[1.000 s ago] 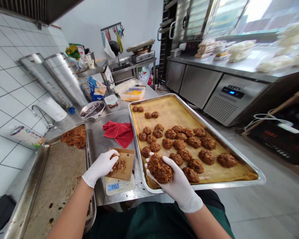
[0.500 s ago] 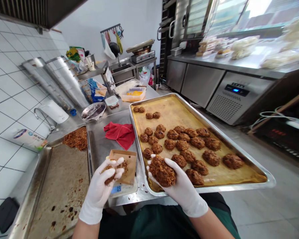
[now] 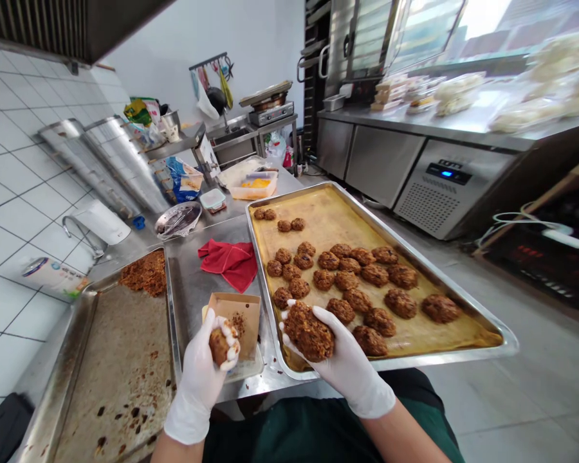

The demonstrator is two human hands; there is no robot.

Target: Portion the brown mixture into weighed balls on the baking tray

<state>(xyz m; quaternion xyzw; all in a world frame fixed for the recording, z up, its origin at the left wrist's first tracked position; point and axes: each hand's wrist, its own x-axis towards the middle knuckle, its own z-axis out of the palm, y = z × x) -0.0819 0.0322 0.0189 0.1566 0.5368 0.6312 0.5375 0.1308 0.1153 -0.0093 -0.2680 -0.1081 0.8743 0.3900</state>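
The bench [image 3: 186,273] carries the tray [image 3: 444,357] on its right side and the box [image 3: 251,316] by its near edge. Over the tray's near left corner, your right hand [image 3: 346,363] cups the large ball [image 3: 310,331], fingers and thumb curved around; support it gently, so it should not crack. At the box's left edge, your left hand [image 3: 205,357] has fingers clamped on the small ball [image 3: 219,347]; better to press evenly.

Plain white clads the left hand [image 3: 205,361] at seven o'clock and the right hand [image 3: 345,360] at five. Dark-flecked brown patties [image 3: 346,281] dot a golden-yellow sheet [image 3: 419,332] at four; a solid red cloth [image 3: 231,262] lies at eight, dark-green clothing [image 3: 299,427] at six, and white wall tiles [image 3: 2,188] gridded with dark lines at nine.
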